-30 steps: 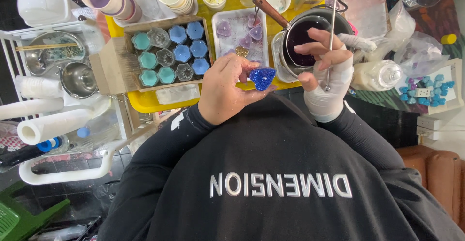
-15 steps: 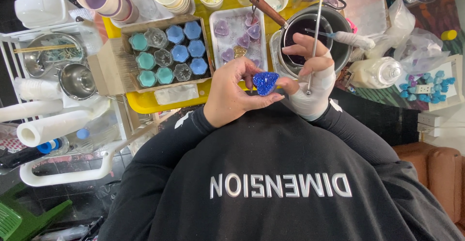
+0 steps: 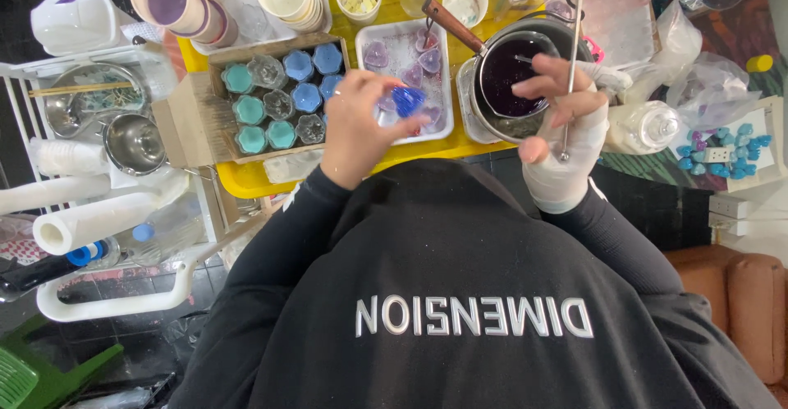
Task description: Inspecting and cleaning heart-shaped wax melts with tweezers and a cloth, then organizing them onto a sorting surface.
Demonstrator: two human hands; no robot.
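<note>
My left hand [image 3: 356,130] holds a small blue heart-shaped piece [image 3: 408,99] at its fingertips, just over the near edge of a white tray [image 3: 386,38] that carries several pale purple hearts. My right hand [image 3: 566,121], wrapped in white cloth, pinches a thin metal rod [image 3: 572,56] that stands nearly upright. That hand hovers at the near rim of a metal pot [image 3: 513,72] of dark purple liquid with a wooden handle [image 3: 450,20].
A cardboard box [image 3: 180,113] of teal and blue hexagonal jars sits left of the tray on a yellow tray [image 3: 238,181]. Stacked cups [image 3: 172,2], small tubs, metal bowls [image 3: 135,142], a paper roll [image 3: 90,220] and bags of blue pieces [image 3: 722,150] crowd the surface.
My left hand carried the blue heart from near my chest forward over the white tray. My right hand with the rod shifted forward and slightly right, by the pot.
</note>
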